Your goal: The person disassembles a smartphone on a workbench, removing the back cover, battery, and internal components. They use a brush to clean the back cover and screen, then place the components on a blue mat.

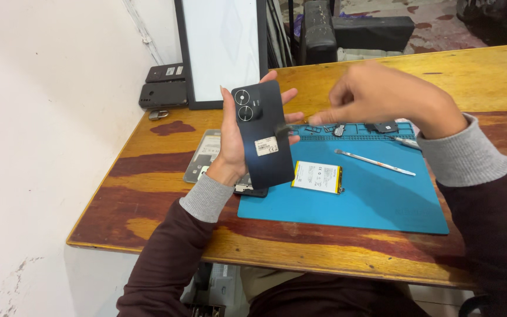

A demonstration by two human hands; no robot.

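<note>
A dark blue phone back cover (262, 134), with two round camera rings near its top and a small white label lower down, is held upright above the table's left part. It is gripped by the left hand (236, 141), fingers wrapped behind it and showing past its right edge. The right hand (377, 94) is raised above the blue work mat (377, 199), fingers pinched together; a thin dark tool (286, 128) appears to be pinched there, its tip touching the cover's right edge, though motion blur leaves this uncertain.

On the mat are noted a flat battery (317, 176) with a white face and yellow edge, near the cover's lower corner, and a slim metal spudger (374, 162) lying well to its right. Small dark parts (385, 127) are seen in the mat's top tray. A phone frame (202, 158) lies on the wooden table (335, 252) behind the left wrist. A framed white panel (221, 50) is propped against the wall, with two dark phone cases (164, 87) beside it.
</note>
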